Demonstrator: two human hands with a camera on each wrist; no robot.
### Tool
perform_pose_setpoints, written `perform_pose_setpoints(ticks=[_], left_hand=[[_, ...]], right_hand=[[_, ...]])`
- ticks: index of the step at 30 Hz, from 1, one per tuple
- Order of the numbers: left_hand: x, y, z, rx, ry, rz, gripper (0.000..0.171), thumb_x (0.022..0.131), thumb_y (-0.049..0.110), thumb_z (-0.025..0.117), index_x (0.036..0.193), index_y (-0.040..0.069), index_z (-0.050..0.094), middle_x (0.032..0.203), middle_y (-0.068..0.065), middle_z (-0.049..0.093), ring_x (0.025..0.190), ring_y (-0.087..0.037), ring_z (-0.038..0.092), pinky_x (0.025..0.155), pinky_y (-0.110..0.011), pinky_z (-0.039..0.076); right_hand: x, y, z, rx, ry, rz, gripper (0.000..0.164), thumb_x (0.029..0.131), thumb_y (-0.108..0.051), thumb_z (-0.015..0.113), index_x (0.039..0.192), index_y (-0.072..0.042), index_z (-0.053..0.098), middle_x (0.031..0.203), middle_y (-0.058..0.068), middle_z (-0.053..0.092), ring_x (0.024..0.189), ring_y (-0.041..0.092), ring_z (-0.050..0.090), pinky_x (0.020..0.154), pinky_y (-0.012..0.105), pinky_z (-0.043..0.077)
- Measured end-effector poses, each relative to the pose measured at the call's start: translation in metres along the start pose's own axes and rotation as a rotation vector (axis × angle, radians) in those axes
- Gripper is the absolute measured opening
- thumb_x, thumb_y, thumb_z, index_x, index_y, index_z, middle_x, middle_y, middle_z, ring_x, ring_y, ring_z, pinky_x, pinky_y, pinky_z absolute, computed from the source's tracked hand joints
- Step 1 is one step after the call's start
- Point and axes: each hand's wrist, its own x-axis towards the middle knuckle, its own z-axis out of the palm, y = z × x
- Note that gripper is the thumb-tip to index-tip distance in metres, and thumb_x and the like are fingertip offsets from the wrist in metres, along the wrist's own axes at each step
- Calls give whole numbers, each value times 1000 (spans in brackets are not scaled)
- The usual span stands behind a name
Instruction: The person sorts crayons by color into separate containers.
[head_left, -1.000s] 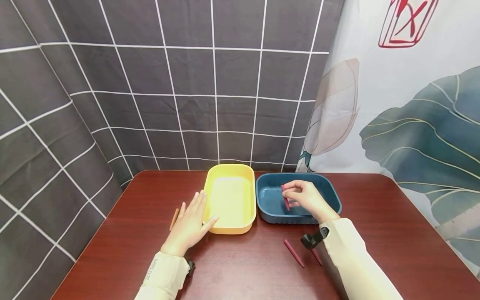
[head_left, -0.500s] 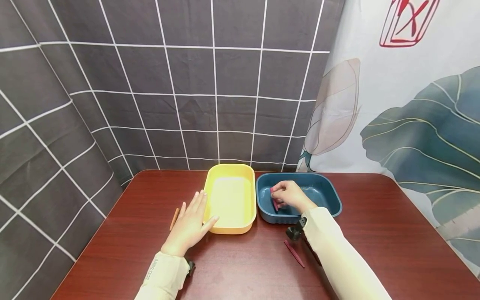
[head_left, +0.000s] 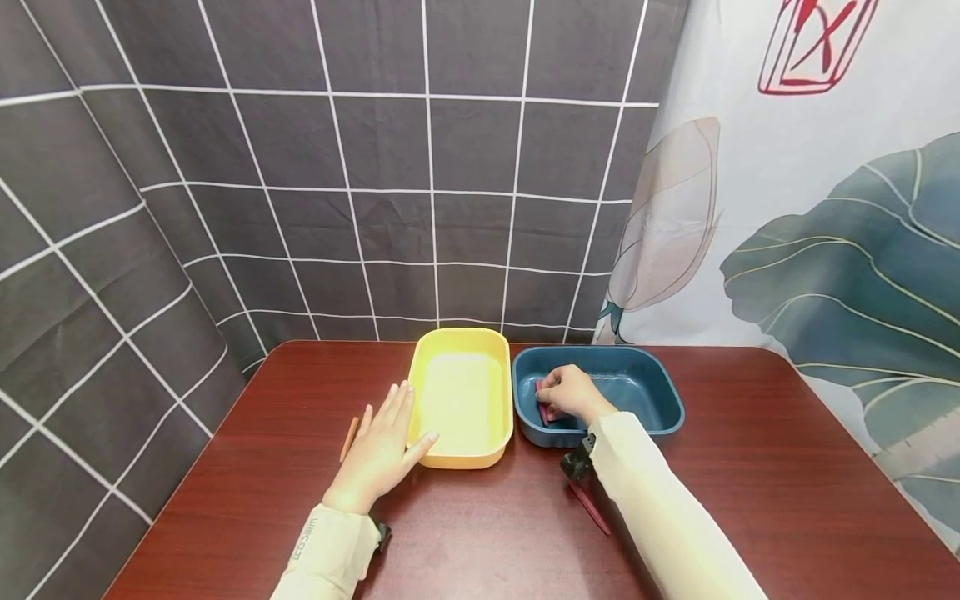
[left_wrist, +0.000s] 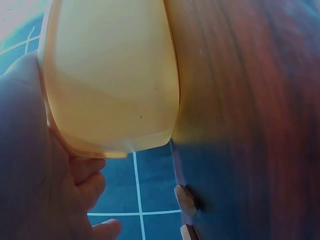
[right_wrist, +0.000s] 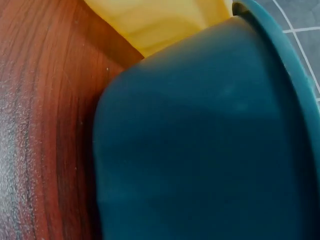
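My right hand (head_left: 573, 393) is inside the blue bin (head_left: 645, 392), at its left end. Between thumb and fingers it pinches a slim red stick (head_left: 542, 408), tilted slightly. Straight-fingered, my left hand (head_left: 375, 454) rests against the left side of the yellow bin (head_left: 463, 460), thumb across the near corner. The left wrist view shows that hand along the wall of the yellow bin (left_wrist: 112, 75). From the right wrist only the outer wall of the blue bin (right_wrist: 195, 135) shows, hiding the right hand.
Another red stick (head_left: 591, 508) lies on the red-brown table (head_left: 465, 533) beside the right wrist camera. Left of the left hand is an orange-brown stick (head_left: 348, 439); two stick ends (left_wrist: 186, 200) show in the left wrist view. Grey gridded cloth (head_left: 375, 225) hangs behind.
My right hand has moved left and lower within the blue bin, still holding the red stick. Its forearm now covers a second stick on the table. The left hand stays put.
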Motion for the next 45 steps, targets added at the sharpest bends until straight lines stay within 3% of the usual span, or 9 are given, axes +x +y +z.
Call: perform_pose_setpoints(ticks=[9, 21, 34, 45], left_hand=[[1, 1, -1, 16, -8, -2, 85, 100, 52, 54, 157, -5, 27, 164, -20, 26, 153, -33, 21, 120, -62, 17], [2, 1, -1, 17, -7, 5, 84, 101, 51, 54, 156, -6, 28, 164, -21, 26, 153, -34, 21, 120, -61, 18], [0, 0, 0, 5, -1, 4, 83, 101, 51, 54, 156, -7, 28, 163, -22, 27, 153, -36, 22, 120, -62, 19], [0, 1, 1, 4, 12, 4, 83, 100, 51, 55, 155, -6, 30, 162, -22, 29, 152, -36, 23, 119, -62, 21]], right_hand=[[-12, -6, -7, -42, 27, -22, 14, 93, -5, 65, 102, 7, 67, 85, 15, 68, 66, 18, 68, 65, 32, 62], [-34, -6, -23, -118, 90, -182, 17, 93, -7, 64, 104, 5, 70, 84, 13, 71, 68, 18, 68, 67, 32, 61], [-86, -3, -40, -170, 171, -346, 18, 93, -10, 71, 108, 0, 70, 89, 5, 70, 72, 16, 64, 64, 31, 56], [-125, 4, -47, -226, 216, -398, 12, 91, -11, 75, 102, -9, 72, 87, -3, 68, 80, 14, 63, 67, 27, 53]])
